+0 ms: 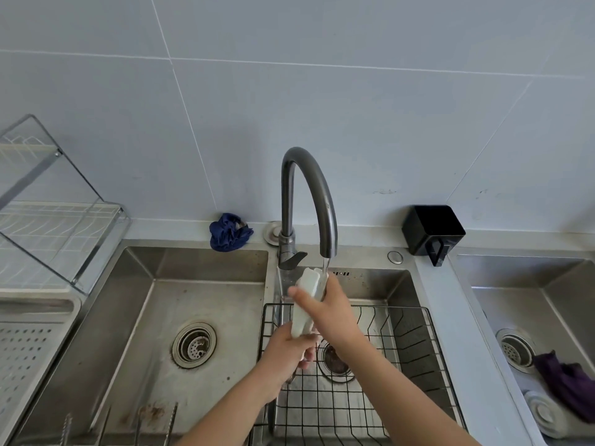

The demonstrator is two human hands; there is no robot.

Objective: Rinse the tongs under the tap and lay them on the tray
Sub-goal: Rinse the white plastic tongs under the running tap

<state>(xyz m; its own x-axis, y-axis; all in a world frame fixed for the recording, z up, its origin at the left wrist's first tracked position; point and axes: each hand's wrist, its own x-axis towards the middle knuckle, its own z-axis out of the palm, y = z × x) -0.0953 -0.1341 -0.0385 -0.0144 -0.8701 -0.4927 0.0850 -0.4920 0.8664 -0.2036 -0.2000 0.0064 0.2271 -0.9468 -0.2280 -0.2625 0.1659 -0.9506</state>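
Note:
White tongs (305,304) stand nearly upright under the dark curved tap (310,194), and a thin stream of water falls onto their upper end. My left hand (285,352) grips the lower end from below. My right hand (325,312) wraps around the upper part, thumb across the front. Both hands are over the right basin, above the black wire basket (415,349). A perforated white tray (32,349) sits at the left edge on the counter.
The left steel basin (154,317) has a round drain and several metal utensils at its near edge. A dish rack (51,220) stands at far left. A blue cloth (229,232) and a black holder (433,231) sit on the back ledge. A third basin at right holds a purple cloth (566,381).

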